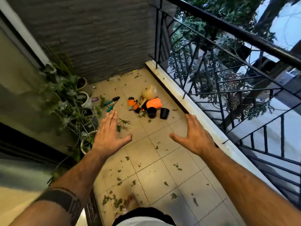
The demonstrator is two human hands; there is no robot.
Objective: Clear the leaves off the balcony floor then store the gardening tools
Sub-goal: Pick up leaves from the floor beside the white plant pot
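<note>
Now both hands, left [109,134] and right [194,136], hover with fingers straight, holding nothing. Beyond lie two black pots [158,112], two teal tools [112,103] and scattered leaves [118,201]; no writing is legible.

Both bare arms are reaching forward, palms facing down. The left hand [108,134] and right hand [194,136] are spreading straight fingers, thumbs pointing inward toward each other, holding nothing.

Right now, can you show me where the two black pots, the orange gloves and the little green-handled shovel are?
Two black plastic pots [164,113]: head view, on the side wall of the right one.
Orange gardening gloves [132,102]: head view, on the orange palm.
Green-handled hand trowel [112,100]: head view, on the shaft between handle and blade.
</note>
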